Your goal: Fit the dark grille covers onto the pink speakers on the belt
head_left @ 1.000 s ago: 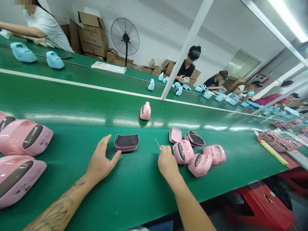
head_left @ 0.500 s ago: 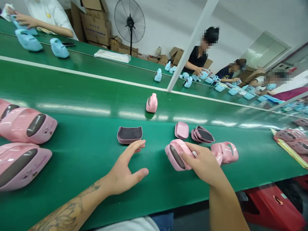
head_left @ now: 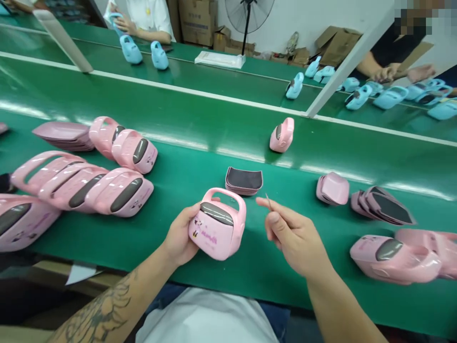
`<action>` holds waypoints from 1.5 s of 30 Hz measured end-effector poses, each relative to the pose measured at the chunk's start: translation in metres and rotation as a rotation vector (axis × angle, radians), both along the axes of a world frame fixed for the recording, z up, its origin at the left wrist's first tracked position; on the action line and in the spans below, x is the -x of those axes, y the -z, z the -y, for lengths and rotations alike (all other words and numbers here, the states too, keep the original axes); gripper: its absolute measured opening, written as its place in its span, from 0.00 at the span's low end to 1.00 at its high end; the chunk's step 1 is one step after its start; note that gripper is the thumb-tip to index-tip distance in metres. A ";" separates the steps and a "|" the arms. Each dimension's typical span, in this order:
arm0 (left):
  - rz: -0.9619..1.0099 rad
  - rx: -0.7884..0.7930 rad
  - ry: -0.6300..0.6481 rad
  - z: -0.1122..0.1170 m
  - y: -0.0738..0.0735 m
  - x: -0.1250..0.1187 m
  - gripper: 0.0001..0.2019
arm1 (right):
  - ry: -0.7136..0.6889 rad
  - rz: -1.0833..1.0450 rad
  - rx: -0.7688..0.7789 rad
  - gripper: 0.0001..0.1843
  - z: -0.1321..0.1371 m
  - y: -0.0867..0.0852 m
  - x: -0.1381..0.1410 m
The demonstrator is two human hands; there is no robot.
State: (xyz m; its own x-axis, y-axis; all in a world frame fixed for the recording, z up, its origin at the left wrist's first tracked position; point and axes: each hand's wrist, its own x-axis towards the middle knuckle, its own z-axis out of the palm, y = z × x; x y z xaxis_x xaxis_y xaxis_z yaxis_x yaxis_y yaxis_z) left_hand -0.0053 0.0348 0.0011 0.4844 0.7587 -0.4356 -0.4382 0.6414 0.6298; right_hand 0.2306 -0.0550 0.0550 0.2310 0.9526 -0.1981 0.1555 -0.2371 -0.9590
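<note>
My left hand (head_left: 180, 233) grips a glossy pink plastic handled case (head_left: 214, 228) with a dark oval panel and a cartoon print. My right hand (head_left: 294, 238) is beside it, pinching a thin metal pin (head_left: 267, 201) between thumb and forefinger. Just beyond the case lies a stack of pink shells with black linings (head_left: 244, 181). A lone pink case (head_left: 282, 136) stands farther up the belt. Several pink cases (head_left: 121, 193) lie to the left, and more pink shells (head_left: 382, 206) and cases (head_left: 392, 259) lie to the right.
The pink items lie on a green conveyor belt (head_left: 257, 267), with a white-edged rail (head_left: 200, 93) behind it. A second green belt carries blue cases (head_left: 359, 96) near co-workers' hands (head_left: 383, 73). Cardboard boxes (head_left: 196, 24) and a standing fan (head_left: 246, 14) are at the back.
The pink case has passed from my right hand to my left and is lifted toward me. My right hand has opened around the pin. The view has swung left, showing more pink cases.
</note>
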 end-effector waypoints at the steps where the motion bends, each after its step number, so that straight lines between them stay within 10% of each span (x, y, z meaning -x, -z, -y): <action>1: 0.000 0.046 -0.024 0.001 0.000 0.002 0.24 | 0.008 0.007 0.014 0.30 0.006 0.003 0.004; 12: -0.015 0.008 -0.131 0.007 0.004 0.001 0.26 | -0.351 0.554 -0.179 0.24 0.032 -0.001 0.031; 33: -0.104 -0.133 -0.273 0.010 0.011 -0.007 0.30 | -0.245 1.061 -0.289 0.21 0.039 0.004 0.046; 45: -0.106 0.001 -0.204 0.026 0.016 -0.011 0.32 | -0.306 0.779 -0.625 0.18 0.038 0.019 0.042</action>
State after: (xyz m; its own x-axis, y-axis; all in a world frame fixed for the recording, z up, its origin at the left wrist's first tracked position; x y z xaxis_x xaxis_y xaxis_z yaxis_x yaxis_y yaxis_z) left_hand 0.0059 0.0084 -0.0154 0.2723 0.8361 -0.4762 -0.4906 0.5464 0.6788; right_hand 0.1883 -0.0933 0.0356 -0.1857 0.8732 0.4506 0.7531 0.4211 -0.5055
